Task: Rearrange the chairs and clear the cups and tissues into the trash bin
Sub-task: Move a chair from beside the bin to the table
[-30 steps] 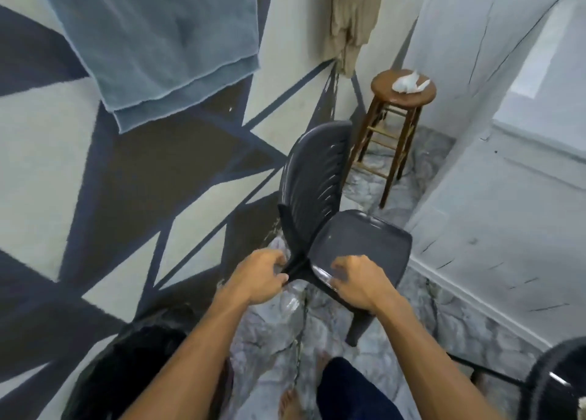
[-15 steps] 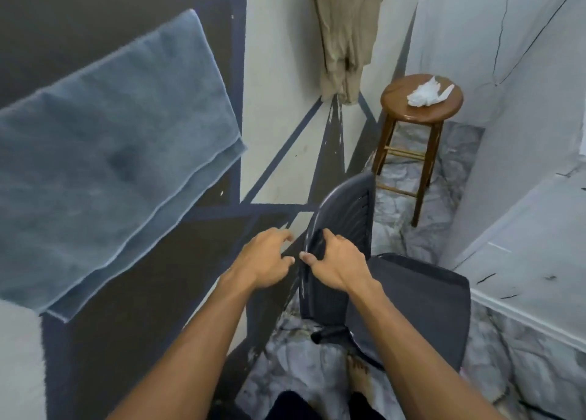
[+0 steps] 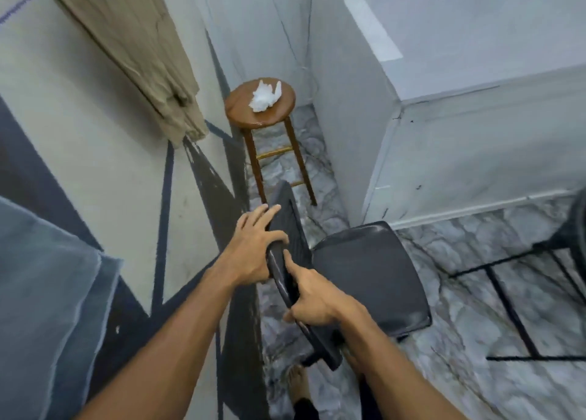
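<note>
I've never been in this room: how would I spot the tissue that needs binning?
Look to the far corner; a tall round wooden stool stands there. The tissue is the crumpled white wad on its seat, the only loose thing there.
</note>
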Tool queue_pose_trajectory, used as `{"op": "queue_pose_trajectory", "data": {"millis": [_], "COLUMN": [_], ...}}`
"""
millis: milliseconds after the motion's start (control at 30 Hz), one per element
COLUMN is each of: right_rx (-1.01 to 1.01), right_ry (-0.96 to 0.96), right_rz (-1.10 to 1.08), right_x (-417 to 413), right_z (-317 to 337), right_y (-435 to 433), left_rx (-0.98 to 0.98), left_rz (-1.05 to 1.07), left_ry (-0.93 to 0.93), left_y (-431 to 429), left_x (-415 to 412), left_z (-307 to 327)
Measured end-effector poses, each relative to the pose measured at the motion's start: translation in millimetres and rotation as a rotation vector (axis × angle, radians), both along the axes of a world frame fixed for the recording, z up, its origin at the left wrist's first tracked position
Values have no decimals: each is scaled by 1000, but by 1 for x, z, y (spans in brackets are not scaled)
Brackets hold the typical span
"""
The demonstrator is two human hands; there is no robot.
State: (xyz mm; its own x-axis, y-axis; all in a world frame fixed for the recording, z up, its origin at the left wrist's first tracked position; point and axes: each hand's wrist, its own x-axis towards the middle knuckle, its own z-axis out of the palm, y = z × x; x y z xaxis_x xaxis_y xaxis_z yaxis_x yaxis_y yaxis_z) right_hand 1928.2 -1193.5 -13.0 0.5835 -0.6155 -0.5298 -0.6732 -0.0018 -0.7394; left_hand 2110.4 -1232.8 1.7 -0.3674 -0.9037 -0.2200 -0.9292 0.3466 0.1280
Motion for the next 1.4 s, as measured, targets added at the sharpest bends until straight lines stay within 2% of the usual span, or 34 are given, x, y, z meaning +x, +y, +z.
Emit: {"op": "queue_pose_trajectory", "data": {"millis": [133,233,267,400,500,633,800,933,1067,1233,1400], "right_rx": [4,-75,-159,-552,-682,-685,-708,-716,-714,-603,-480], "right_ry": [-39,10,79,581,683,582,580,575,602,693,609], "right_rz": [-153,-252,-337,-616,-764,-733,-755,-760,-803,-842,-945], "right_x": [-65,-111,-119,-146,-197,-241,-271,-305,-327,-350,-378], "right_z": [24,41,49,45,32,41,47,54,53,54,71], "right_y": [-8,2,10,43,44,28,5,5,-13,-24,-58], "left_rx": [-241,-355,-390,-437,-403,-386,-306,-337,-208,-150,-140], "left_rz": [-260,-323,-325,-340,-328,-354,-455,-514,-583,-629,-662], "left_ry": [181,271,297,351,334,298,151,217,280,213,148], "left_y": [-26,-36,-41,-55,-44,-57,-91,-97,-125,-168,-195], "left_x": [-49,-98,-113,-181,-227,-254,-281,-297,-301,-327,-357], "left_z": [2,7,8,14,15,19,38,33,32,41,51]}}
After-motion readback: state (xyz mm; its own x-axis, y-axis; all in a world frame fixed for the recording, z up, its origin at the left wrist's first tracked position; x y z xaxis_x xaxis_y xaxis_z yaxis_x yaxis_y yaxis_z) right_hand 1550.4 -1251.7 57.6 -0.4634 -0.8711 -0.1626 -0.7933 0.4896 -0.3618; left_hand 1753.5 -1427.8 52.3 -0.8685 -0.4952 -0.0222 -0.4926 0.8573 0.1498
